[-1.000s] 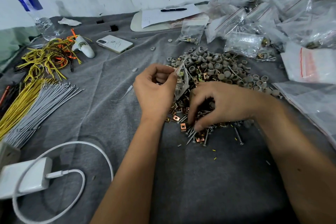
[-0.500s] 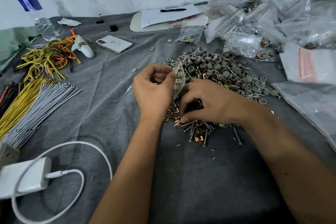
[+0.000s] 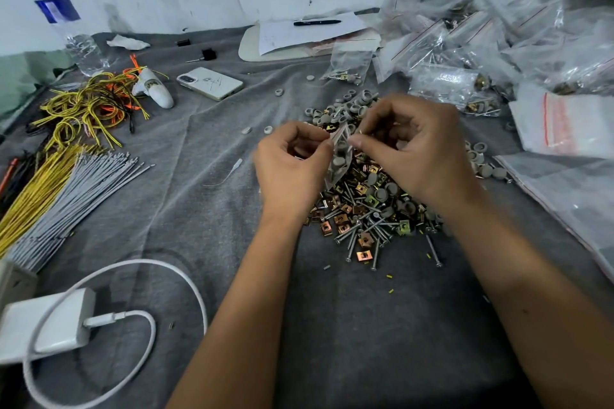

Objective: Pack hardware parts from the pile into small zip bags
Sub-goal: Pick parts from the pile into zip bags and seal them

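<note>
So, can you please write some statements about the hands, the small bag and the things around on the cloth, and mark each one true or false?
1. Both hands, left hand and right hand, hold the small zip bag above the parts pile. True.
2. The bag is empty. False: grey round parts show inside it.
3. The phone lies right of the pile. False: it lies to the left, farther back.
4. A black pen rests on the paper. True.
5. The water bottle lies flat. False: it stands upright.
</note>
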Tool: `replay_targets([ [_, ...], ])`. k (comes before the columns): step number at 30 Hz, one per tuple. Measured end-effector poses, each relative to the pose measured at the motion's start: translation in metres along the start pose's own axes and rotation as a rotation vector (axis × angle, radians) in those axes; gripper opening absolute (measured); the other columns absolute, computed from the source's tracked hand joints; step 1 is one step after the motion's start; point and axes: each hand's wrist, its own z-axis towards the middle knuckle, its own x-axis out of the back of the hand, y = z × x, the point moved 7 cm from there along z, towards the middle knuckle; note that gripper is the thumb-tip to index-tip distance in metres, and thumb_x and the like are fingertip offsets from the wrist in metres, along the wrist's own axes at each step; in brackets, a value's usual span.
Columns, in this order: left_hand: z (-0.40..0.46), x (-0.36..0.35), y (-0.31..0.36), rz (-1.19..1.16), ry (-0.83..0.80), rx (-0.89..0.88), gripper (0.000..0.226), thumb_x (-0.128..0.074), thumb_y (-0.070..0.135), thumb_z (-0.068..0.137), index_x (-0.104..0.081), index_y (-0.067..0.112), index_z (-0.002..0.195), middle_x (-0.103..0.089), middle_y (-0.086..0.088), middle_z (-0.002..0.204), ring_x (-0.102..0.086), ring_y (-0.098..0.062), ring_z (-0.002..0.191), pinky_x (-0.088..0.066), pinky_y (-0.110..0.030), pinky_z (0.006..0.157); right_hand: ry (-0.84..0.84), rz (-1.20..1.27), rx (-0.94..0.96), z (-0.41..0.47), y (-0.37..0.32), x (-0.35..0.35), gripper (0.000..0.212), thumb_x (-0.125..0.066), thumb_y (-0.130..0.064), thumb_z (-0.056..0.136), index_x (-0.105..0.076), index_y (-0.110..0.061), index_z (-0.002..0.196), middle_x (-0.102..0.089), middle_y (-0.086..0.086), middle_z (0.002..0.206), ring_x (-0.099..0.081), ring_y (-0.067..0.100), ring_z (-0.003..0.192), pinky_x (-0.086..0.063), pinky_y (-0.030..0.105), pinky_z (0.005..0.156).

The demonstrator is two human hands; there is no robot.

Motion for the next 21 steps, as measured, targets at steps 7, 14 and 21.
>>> replay_targets([
  [7, 0.0, 0.0, 0.001, -0.001, -0.008, -0.004, 0.02, -0.077, -0.003, 0.082, -0.073, 0.017, 0.078, -0.068, 0.006, 0.067, -0.057, -0.003, 0.057, -0.048, -0.023, 0.055, 0.042, -0.158, 0.116, -0.002, -0.02, -0.006, 0.015, -0.086, -0.022, 0.082, -0.076, -0.011, 0.087, -0.073, -0.007, 0.084, -0.069, 0.004, 0.077, -0.059, 0.031, 0.07],
  [14, 0.001, 0.004, -0.006, -0.085, 0.057, 0.004, 0.01, -0.076, 0.005, 0.079, -0.075, 0.015, 0.08, -0.063, 0.012, 0.062, -0.052, -0.006, 0.057, -0.043, -0.021, 0.055, 0.032, -0.184, 0.077, 0.002, -0.013, 0.003, 0.014, -0.083, -0.025, 0.085, -0.079, -0.013, 0.093, -0.076, -0.004, 0.09, -0.07, 0.007, 0.084, -0.058, 0.033, 0.079],
  [21, 0.003, 0.014, -0.004, -0.119, 0.167, -0.02, 0.008, -0.075, 0.004, 0.08, -0.075, 0.013, 0.081, -0.066, -0.001, 0.067, -0.056, -0.014, 0.062, -0.048, -0.029, 0.058, -0.325, -0.146, 0.024, -0.001, -0.002, -0.009, 0.021, -0.081, -0.043, 0.084, -0.078, -0.022, 0.086, -0.07, -0.013, 0.084, -0.066, 0.01, 0.078, -0.054, 0.041, 0.072],
])
